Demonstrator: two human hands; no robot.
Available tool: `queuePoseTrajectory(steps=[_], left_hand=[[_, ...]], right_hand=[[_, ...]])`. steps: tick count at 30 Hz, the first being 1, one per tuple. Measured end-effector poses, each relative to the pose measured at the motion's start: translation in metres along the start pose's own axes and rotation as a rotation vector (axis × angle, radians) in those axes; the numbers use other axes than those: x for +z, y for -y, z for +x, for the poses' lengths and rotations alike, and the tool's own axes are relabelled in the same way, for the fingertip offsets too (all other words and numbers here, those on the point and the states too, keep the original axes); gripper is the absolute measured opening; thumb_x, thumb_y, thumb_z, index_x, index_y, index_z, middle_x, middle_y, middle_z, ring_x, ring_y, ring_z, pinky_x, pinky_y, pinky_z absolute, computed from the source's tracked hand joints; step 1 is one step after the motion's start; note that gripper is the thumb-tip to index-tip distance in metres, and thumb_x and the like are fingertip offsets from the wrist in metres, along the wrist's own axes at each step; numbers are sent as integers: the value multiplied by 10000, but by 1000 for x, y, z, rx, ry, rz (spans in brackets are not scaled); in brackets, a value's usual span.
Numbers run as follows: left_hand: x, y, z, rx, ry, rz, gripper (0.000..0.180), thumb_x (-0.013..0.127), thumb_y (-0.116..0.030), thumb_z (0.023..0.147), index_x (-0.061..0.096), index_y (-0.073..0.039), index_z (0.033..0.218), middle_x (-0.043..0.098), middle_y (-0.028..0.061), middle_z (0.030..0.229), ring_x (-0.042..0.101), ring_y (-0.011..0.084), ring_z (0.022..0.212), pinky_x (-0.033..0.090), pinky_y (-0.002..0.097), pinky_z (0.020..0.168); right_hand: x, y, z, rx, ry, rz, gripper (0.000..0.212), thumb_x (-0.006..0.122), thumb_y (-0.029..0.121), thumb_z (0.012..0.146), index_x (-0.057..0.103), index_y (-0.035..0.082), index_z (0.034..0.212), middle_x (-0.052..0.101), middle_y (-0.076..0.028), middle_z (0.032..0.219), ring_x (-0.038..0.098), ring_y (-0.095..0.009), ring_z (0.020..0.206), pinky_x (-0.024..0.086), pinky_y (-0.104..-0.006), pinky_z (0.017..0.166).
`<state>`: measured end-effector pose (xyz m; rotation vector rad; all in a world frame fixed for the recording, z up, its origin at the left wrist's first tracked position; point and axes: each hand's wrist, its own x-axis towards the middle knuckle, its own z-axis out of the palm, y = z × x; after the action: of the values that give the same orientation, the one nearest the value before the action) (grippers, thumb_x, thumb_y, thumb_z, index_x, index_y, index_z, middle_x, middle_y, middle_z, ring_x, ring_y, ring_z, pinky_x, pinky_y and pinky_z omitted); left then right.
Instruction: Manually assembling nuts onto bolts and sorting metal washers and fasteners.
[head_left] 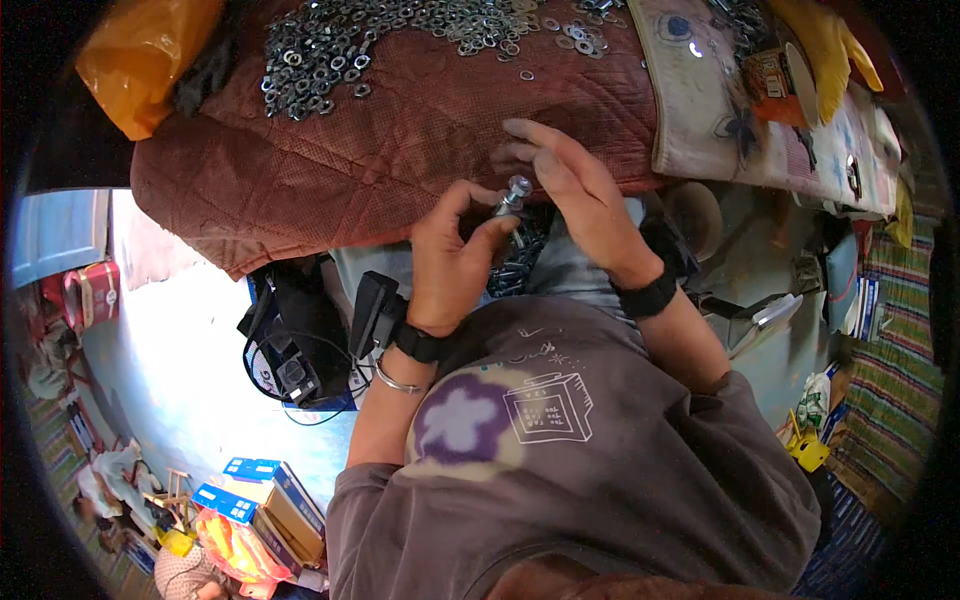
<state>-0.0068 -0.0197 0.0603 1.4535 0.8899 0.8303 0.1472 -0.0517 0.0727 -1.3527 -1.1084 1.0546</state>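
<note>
My left hand (pixel 452 255) pinches a shiny metal bolt (pixel 517 190) between thumb and fingers, its threaded end partly hidden in the grip. What looks like a nut or washer sits near the bolt's upper end. Just to the right, my right hand (pixel 590 205) is raised with its fingers apart and nothing visible in them; some fingertips are blurred. Below the hands, several dark metal bolts (pixel 515 265) lie in my lap.
A quilted brown cloth (pixel 400 150) covers the surface ahead, bearing heaped nuts (pixel 310 70) and loose washers (pixel 580 38). At the far right stands an orange paper cup (pixel 785 85) on a pale cloth. An orange plastic bag (pixel 145 60) hangs at the far left. Boxes (pixel 265 500) stand lower left.
</note>
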Motion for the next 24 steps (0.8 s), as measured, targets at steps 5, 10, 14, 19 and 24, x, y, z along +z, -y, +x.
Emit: queuePoseTrajectory(steps=[5,10,14,19,24], left_hand=[[-8,14,1,29,-34,-5,107,614,-18,803,543,-9,882,583,5,692,520,34,603,414,189,511],[-13,10,6,-167,-50,-311,100,602,-35,828,521,-31,888,583,9,714,554,66,579,424,190,485],[-15,14,5,-215,-14,-366,96,597,-38,834,520,-35,890,592,21,738,553,65,579,428,191,488],[-21,33,1,-193,6,-57,162,628,-46,799,531,-25,928,614,56,753,576,103,599,447,240,507],[-21,78,-14,82,29,657,277,637,-27,751,540,-17,1010,642,145,847,642,241,737,485,322,623]], right_hand=[[19,6,-35,-286,201,-268,502,449,144,902,301,-13,1356,327,-220,1384,284,-280,1316,210,-361,1074],[-3,-6,-16,-233,158,-245,471,439,155,913,335,-27,1335,324,-209,1391,271,-295,1323,203,-364,1077],[-4,-18,-10,-119,41,-107,425,469,195,923,414,-34,1277,466,-185,1283,450,-262,1191,327,-332,1001],[-13,-23,-11,-52,-20,-175,352,500,178,904,492,-32,1187,559,-173,1148,546,-269,1065,408,-327,905],[-32,-35,-3,-183,-123,-445,290,545,152,855,544,-8,1096,575,-206,1070,563,-354,991,435,-372,853]])
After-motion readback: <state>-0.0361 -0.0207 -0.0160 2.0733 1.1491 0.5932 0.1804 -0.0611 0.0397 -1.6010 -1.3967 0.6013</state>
